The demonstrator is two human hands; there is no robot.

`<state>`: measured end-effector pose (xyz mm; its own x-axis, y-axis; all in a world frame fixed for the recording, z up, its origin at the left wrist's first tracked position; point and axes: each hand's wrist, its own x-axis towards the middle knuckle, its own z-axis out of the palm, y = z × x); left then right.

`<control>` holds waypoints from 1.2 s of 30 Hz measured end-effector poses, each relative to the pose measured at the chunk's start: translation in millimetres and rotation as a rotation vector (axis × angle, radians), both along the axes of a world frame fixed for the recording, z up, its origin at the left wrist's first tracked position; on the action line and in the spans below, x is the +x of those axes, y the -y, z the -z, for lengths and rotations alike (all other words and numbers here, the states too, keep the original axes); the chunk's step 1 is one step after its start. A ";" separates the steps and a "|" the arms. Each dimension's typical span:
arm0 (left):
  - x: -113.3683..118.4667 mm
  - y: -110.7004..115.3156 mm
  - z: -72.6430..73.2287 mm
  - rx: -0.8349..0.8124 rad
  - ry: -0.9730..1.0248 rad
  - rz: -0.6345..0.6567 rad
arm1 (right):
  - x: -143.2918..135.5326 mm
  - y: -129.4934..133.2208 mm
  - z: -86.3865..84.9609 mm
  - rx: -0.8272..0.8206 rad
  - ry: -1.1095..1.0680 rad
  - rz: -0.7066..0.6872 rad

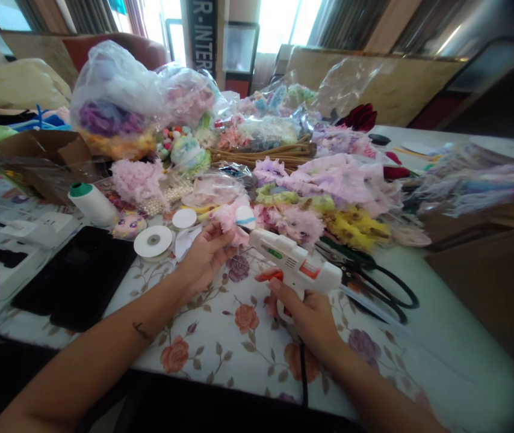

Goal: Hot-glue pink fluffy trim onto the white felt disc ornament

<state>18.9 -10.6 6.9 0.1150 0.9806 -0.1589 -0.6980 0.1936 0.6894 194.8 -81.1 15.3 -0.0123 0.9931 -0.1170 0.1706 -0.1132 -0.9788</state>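
Note:
My right hand [307, 313] is wrapped round the handle of a white hot glue gun [291, 260] with an orange trigger. A clear glue stick [369, 304] sticks out of its back end. The gun's nozzle points left, against or very near a small white round piece with a blue stripe [244, 216]. That piece sits at the edge of a fluffy pink craft item [226, 218], which my left hand [209, 255] pinches between thumb and fingers. Whether the nozzle touches the white piece I cannot tell.
Black-handled scissors [374, 282] lie right of the gun. On the left are a thread cone [92, 203], a ribbon spool [153, 240], a black tablet-like slab [76, 276] and a power strip [2, 270]. Bagged fluffy pieces [121, 102] pile up behind; a cardboard box [492, 270] stands right.

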 end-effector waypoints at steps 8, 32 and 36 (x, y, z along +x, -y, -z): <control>-5.6 -1.4 -4.7 -0.018 0.012 0.068 | 13.9 -14.4 -2.8 0.167 -0.237 0.178; -3.7 12.9 -4.4 0.012 -0.311 0.524 | 23.8 -26.3 -2.6 0.052 -0.142 0.109; -4.7 11.8 0.7 0.128 -0.482 0.468 | 26.3 -27.9 1.1 0.069 -0.136 0.075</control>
<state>14.2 -22.4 6.2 0.4769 0.8592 -0.1853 -0.1695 0.2967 0.9398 221.1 -53.1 14.2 0.0510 0.9974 -0.0507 0.0299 -0.0523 -0.9982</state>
